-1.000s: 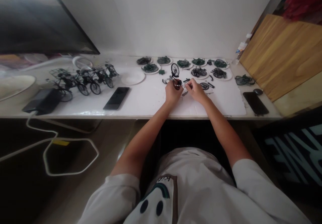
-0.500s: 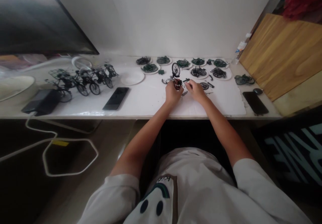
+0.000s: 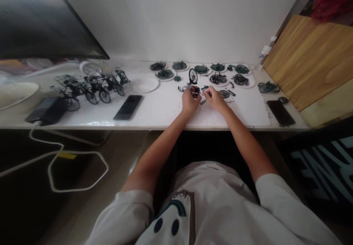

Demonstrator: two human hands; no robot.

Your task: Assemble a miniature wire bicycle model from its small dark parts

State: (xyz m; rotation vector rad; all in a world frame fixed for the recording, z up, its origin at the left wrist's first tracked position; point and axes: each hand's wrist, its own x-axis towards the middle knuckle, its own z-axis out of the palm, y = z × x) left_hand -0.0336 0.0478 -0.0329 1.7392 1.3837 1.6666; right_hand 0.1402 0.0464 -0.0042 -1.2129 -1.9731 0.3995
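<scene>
My left hand [image 3: 190,101] is closed around a partly built miniature bicycle [image 3: 193,76], whose spoked wheel points up above the fingers. Close beside it on the right, my right hand [image 3: 215,98] has thumb and fingers pinched together near the bicycle frame. What lies in that pinch is too small to make out. A loose black wheel [image 3: 224,94] and small dark parts lie just beyond the right hand on the white board [image 3: 162,109].
Several plates of bicycle parts [image 3: 164,75] line the back. An unfilled white plate [image 3: 145,85] and a phone [image 3: 128,107] lie left, near finished miniature bicycles [image 3: 91,89]. Another phone [image 3: 280,112] and a wooden panel [image 3: 311,57] are at the right.
Both hands hold nearly the same pose around the bicycle. The whole view has shifted very slightly; nothing else visibly differs.
</scene>
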